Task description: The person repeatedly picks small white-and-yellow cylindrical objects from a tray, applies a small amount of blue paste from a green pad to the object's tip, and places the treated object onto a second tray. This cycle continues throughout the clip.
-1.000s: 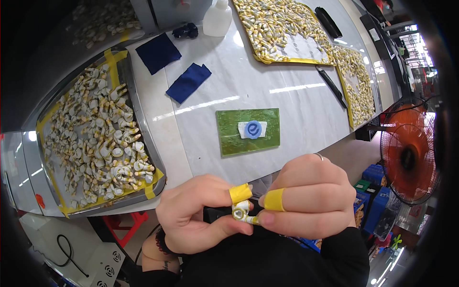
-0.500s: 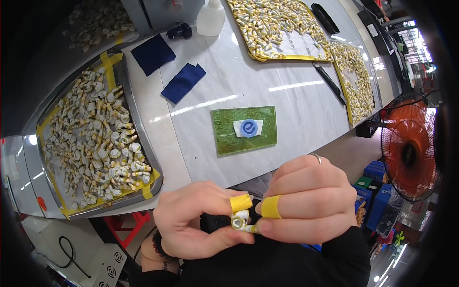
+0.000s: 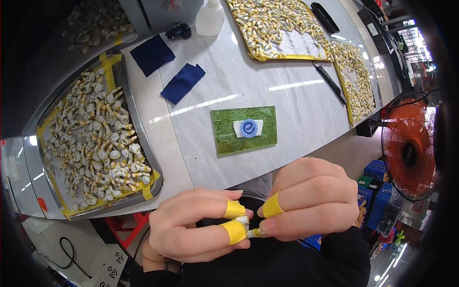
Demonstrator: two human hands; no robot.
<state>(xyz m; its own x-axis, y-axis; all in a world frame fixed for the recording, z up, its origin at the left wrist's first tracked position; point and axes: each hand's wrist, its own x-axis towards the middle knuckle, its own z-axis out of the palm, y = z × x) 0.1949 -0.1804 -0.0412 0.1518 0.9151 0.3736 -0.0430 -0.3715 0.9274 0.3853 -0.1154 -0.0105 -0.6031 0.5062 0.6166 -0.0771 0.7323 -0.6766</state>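
Note:
Close to my body, below the table's front edge, both hands work on one small white-and-yellow piece (image 3: 253, 233) with a thin stem. My left hand (image 3: 189, 225) is closed on its thicker white end, yellow tape wrapped round two fingers; those fingers hide much of the piece. The stem's end sits pinched between thumb and finger of my right hand (image 3: 318, 201), which also has yellow tape on one finger. Beyond the hands, a green slab (image 3: 224, 146) lies on the table. It carries a white block (image 3: 237, 130) with a round blue disc (image 3: 248, 128) on top.
At left stands a tray (image 3: 135, 126) heaped with similar pieces. Two more filled trays, one at the back (image 3: 291, 60) and one at right (image 3: 345, 93), flank a black-handled tool (image 3: 330, 83). Blue cloths (image 3: 183, 83), a white bottle (image 3: 209, 20) and an orange fan (image 3: 410, 148) are around.
My left hand has turned, so its taped fingers now cover the piece's round, hollow end that showed before. My right hand keeps its pinch on the stem.

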